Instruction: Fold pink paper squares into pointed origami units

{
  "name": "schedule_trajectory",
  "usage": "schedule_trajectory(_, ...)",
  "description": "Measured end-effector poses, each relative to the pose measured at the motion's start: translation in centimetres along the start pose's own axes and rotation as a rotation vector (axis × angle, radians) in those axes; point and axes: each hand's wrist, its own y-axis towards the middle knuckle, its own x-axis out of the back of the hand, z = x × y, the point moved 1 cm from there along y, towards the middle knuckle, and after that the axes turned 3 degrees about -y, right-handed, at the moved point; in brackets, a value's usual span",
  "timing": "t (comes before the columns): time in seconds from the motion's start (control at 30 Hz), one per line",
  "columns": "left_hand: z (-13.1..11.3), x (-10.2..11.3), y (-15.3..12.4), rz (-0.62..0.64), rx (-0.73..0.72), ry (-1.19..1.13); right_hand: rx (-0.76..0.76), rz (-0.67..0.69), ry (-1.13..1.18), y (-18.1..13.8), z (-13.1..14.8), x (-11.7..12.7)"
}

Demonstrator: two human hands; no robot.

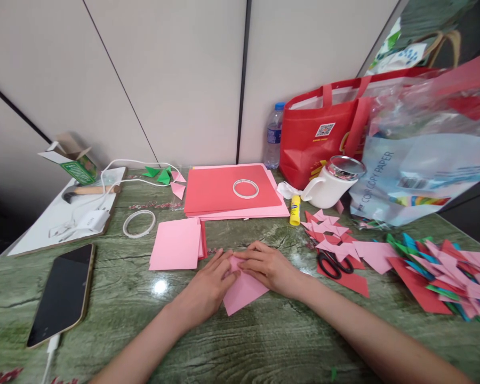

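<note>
A pink sheet of paper (245, 292) lies on the table in front of me, one corner pointing toward me. My left hand (214, 282) presses on its upper left side, fingers close together. From the right, my right hand (270, 266) rests its fingertips on the paper's upper part, almost meeting the left. The fingers cover the far edge, so I cannot tell exactly how it is folded. Just beyond my left hand sits a stack of pink squares (175, 244) with red ones beneath. Black-handled scissors (334, 264) lie right of my right hand among pink and red scraps.
Red and pink sheets (220, 186) lie at the back with a tape roll (245, 189) on top. A glue stick (295, 210), a white mug (328, 184) and a red bag (320, 128) stand right. Folded paper pieces (452, 274) pile far right; a phone (64, 293) lies left.
</note>
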Motion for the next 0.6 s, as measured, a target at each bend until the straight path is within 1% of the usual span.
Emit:
schedule_trajectory(0.27, -0.4, 0.01, 0.25, -0.012, 0.016, 0.083, 0.041, 0.056, -0.152, 0.25, 0.49, -0.05)
schedule_trajectory(0.5, -0.33, -0.14, 0.1, 0.005, 0.015, 0.113, 0.031, 0.039, -0.124, 0.31, 0.74, 0.14)
schedule_trajectory(0.6, -0.37, -0.27, 0.02, 0.025, 0.039, 0.113, 0.035, 0.031, -0.136, 0.28, 0.73, 0.12)
